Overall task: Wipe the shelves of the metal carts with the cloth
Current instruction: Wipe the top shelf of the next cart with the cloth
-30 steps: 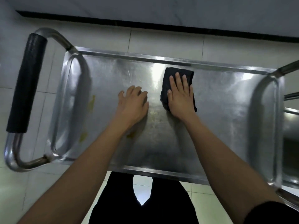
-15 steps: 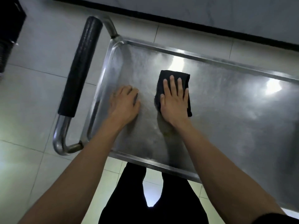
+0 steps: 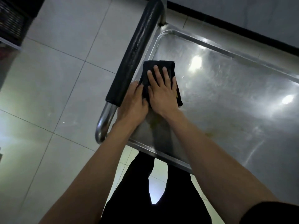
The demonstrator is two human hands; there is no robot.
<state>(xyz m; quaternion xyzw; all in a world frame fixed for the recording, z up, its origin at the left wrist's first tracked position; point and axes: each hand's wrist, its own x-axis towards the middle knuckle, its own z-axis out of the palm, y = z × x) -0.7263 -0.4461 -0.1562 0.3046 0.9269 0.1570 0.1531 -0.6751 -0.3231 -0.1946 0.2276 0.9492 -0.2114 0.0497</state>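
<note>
R hand (image 3: 162, 92) flat on cloth (image 3: 157, 65)

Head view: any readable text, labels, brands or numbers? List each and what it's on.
None readable.
Cloth: plain black; a small yellow fleck at its right edge, too small to tell if it is print.
Cart shelf: bare metal, only glare and smears.
Handle grip: plain black, no marking.
Dark slatted thing at top left: no lettering visible.
</note>
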